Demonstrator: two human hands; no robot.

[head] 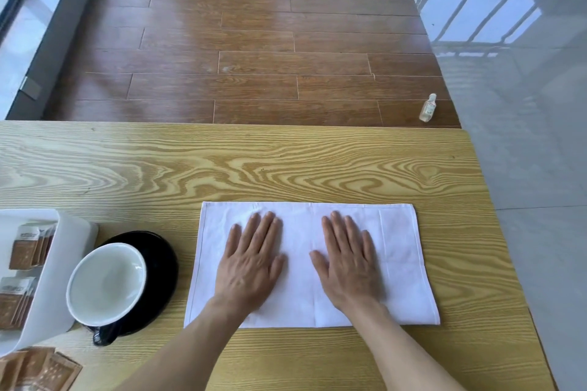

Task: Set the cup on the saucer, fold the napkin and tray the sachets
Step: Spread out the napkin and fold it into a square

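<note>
A white napkin (403, 257) lies flat as a wide rectangle on the wooden table (254, 165). My left hand (251, 263) and my right hand (349, 263) press palm-down on its middle, fingers spread, holding nothing. At the left a cup (106, 284), black outside and white inside, stands on a black saucer (162, 260), its handle toward me. A white tray (68, 251) at the far left holds several brown sachets (27, 246). More brown sachets (47, 370) lie loose on the table at the bottom left corner.
The table's far edge runs across the middle of the view and its right edge drops to a grey tiled floor. A small clear bottle (428, 107) stands on the brown wooden floor beyond the table.
</note>
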